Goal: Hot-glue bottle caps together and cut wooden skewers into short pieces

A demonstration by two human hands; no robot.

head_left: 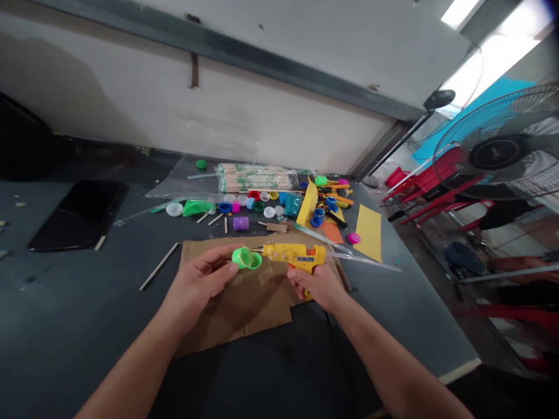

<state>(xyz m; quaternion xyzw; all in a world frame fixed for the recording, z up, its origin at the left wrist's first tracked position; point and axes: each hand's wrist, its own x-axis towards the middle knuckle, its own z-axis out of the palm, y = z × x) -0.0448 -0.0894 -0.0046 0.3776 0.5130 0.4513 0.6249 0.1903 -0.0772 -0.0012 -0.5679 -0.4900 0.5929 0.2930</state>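
Between the fingers of my left hand (203, 279) is a bright green bottle cap (241, 257), with a second green piece against its right side. My right hand (317, 284) is wrapped round the handle of a yellow glue gun (288, 254). The gun's nozzle points left and reaches the green cap; whether it touches I cannot tell. A clear glue stick (367, 261) juts from the back of the gun. Both hands are above a sheet of brown cardboard (244, 314) on the dark table.
Behind the cardboard lie loose coloured caps, a purple cap (240, 223), and a bag of wooden sticks (257, 177). A black phone (78, 215) rests at left, yellow paper (368, 233) at right. A fan (498, 152) and red chairs stand beyond the table's right edge.
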